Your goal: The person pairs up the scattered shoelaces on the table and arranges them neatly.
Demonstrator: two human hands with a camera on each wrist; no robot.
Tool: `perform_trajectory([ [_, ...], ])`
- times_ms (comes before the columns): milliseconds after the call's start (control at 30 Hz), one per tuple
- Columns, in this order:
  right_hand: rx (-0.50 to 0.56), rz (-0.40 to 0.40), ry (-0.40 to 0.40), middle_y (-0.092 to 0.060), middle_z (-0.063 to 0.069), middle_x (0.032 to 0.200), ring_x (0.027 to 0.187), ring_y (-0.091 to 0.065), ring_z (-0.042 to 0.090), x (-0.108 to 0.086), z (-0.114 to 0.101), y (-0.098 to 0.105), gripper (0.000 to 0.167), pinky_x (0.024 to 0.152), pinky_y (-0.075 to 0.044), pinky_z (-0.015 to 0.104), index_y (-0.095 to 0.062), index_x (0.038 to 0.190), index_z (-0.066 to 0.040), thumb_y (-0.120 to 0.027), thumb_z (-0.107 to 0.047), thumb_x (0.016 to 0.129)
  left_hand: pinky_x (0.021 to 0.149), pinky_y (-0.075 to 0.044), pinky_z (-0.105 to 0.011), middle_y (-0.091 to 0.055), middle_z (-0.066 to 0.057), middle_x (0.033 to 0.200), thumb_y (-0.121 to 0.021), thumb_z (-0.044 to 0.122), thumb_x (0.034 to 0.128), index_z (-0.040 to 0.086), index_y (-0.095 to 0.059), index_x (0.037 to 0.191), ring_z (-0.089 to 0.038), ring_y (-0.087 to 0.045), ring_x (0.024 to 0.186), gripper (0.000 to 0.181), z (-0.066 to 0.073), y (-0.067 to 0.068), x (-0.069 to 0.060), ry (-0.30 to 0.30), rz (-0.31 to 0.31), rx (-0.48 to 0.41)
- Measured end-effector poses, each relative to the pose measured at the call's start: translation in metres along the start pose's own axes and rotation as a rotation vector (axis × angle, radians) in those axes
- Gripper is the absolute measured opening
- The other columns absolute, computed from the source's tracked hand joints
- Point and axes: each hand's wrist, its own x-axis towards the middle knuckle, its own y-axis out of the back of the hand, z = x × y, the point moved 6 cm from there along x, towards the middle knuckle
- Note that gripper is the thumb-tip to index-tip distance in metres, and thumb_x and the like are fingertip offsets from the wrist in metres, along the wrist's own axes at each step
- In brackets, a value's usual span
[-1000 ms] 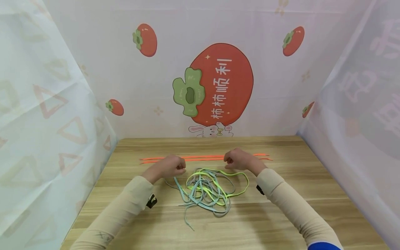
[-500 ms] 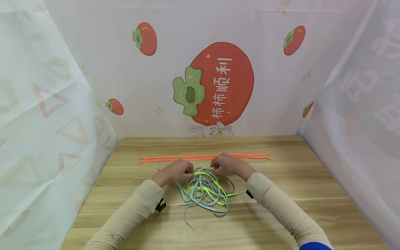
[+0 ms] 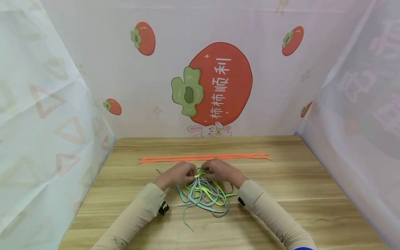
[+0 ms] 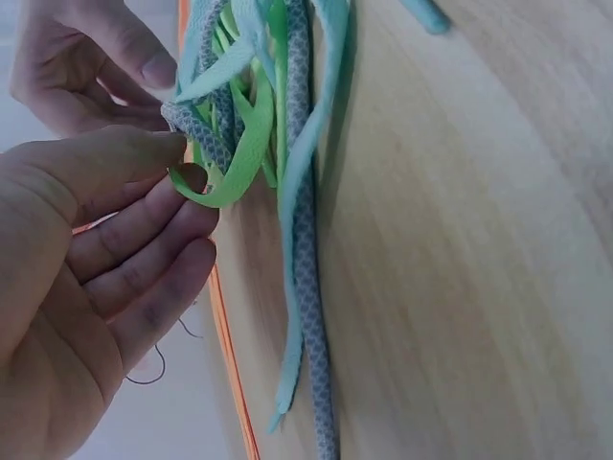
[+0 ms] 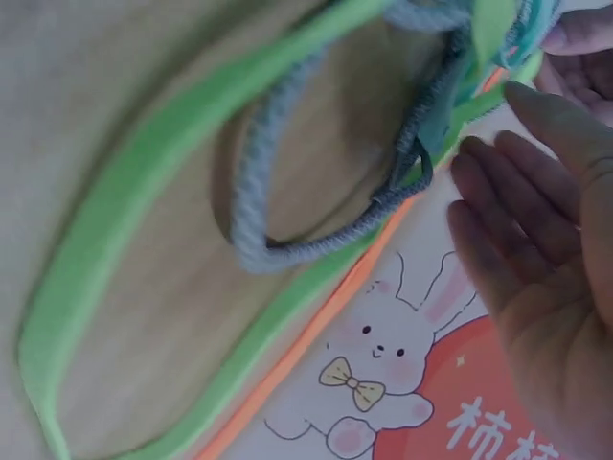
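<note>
1. Yellow-green flat shoelace [image 4: 247, 153] is pinched between thumb and index finger of the left hand [image 3: 179, 172], at the far edge of a tangled heap of laces.
2. Right hand [image 3: 220, 171] meets the heap just beside the left, its fingers bent; whether it grips a lace cannot be told.
3. Light blue flat shoelace [image 4: 330, 62] and grey patterned round shoelace [image 4: 305, 249] are looped through the same heap, loose ends trailing onto the wood-grain table [image 3: 150, 236].
4. Two orange shoelaces [image 3: 243, 155] lie stretched nearly straight, side by side, beyond both hands.
5. Behind the table, a white backdrop [image 3: 268, 114] bears printed persimmons and a rabbit.
</note>
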Motion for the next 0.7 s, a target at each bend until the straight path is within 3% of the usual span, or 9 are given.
perform_trajectory([
  [133,0.022,0.009,0.045,-0.078,0.002,0.117,0.106,-0.073,0.015,0.0,-0.003,-0.005,0.026,0.094,-0.06,0.032,-0.076,0.123,-0.011,-0.077,-0.016,0.098,0.07,-0.053,-0.024,-0.066,0.008,0.083,-0.07,0.012,0.1016,0.015,-0.069,0.097,-0.003,-0.059,0.072,0.006,0.004,0.0,0.0,-0.039,0.003,-0.002],
  [267,0.03,-0.016,0.093,-0.079,-0.003,0.108,0.095,-0.071,0.006,0.0,-0.007,-0.009,0.016,0.088,-0.06,0.027,-0.079,0.115,-0.014,-0.076,-0.015,0.099,0.069,-0.053,-0.022,-0.067,0.008,0.081,-0.069,0.012,0.1014,0.015,-0.069,0.095,-0.001,-0.06,0.071,0.007,0.008,0.0,-0.003,-0.073,0.012,0.0],
  [433,0.068,-0.022,0.095,-0.077,-0.007,0.094,0.082,-0.065,-0.002,-0.001,-0.01,-0.009,0.007,0.078,-0.057,0.017,-0.08,0.103,-0.015,-0.074,-0.017,0.101,0.072,-0.055,-0.023,-0.071,0.007,0.085,-0.069,0.013,0.1023,0.016,-0.07,0.097,-0.001,-0.063,0.075,0.006,0.011,0.003,-0.006,-0.082,0.038,-0.018],
  [700,0.18,-0.023,0.107,-0.076,-0.001,0.09,0.074,-0.062,0.002,-0.006,-0.016,-0.005,0.009,0.07,-0.054,0.019,-0.078,0.102,-0.011,-0.07,-0.016,0.103,0.07,-0.054,-0.024,-0.073,0.002,0.087,-0.07,0.017,0.1034,0.013,-0.071,0.099,-0.004,-0.063,0.074,0.006,0.013,0.01,-0.014,-0.071,0.056,-0.073],
])
